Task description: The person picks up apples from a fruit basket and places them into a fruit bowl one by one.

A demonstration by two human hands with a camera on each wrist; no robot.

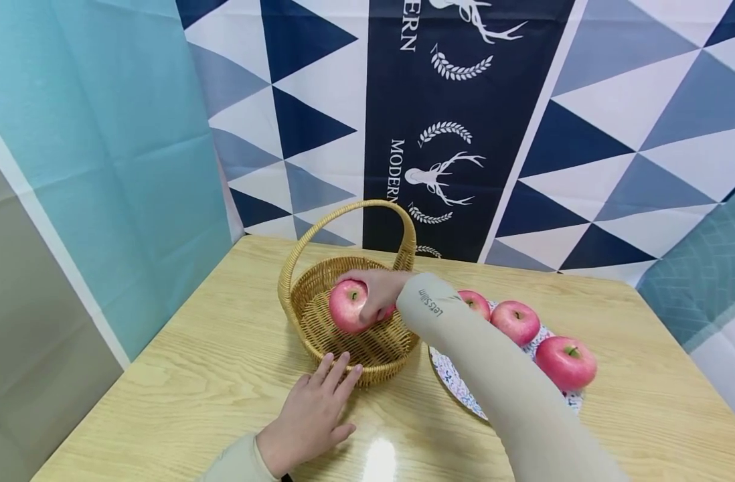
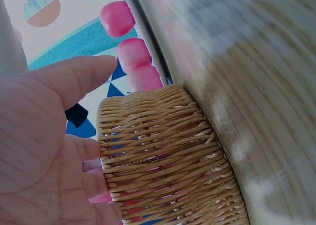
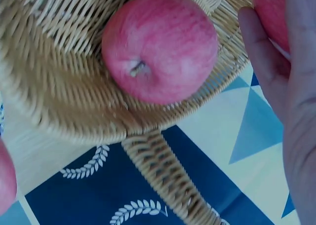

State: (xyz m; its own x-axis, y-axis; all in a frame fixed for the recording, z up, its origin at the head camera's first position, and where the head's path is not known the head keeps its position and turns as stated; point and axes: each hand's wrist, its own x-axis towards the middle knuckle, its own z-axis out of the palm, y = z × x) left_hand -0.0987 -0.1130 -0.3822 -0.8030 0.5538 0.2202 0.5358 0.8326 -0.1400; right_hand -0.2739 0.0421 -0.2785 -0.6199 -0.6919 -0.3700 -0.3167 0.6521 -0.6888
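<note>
In the head view my right hand (image 1: 382, 291) grips a pink-red apple (image 1: 347, 308) inside the wicker basket (image 1: 319, 345), fingers and thumb around its sides. The right wrist view shows this held apple (image 3: 272, 13) only partly, at the upper right edge. A second apple (image 3: 160, 47), stem visible, lies in the basket; from the head it is mostly hidden behind my right hand. My left hand (image 1: 313, 412) has its fingers extended, fingertips touching the basket's near rim. Seen from the left wrist, those fingers meet the woven side (image 2: 158, 156).
Right of the basket, a patterned plate (image 1: 454, 385) carries three visible apples, the nearest apple (image 1: 566, 363) close to its edge; my right sleeve (image 1: 494, 361) crosses over the plate. The basket's tall handle (image 1: 343, 213) arches up. Patterned cloth (image 1: 319, 120) hangs behind the wooden table (image 1: 205, 361).
</note>
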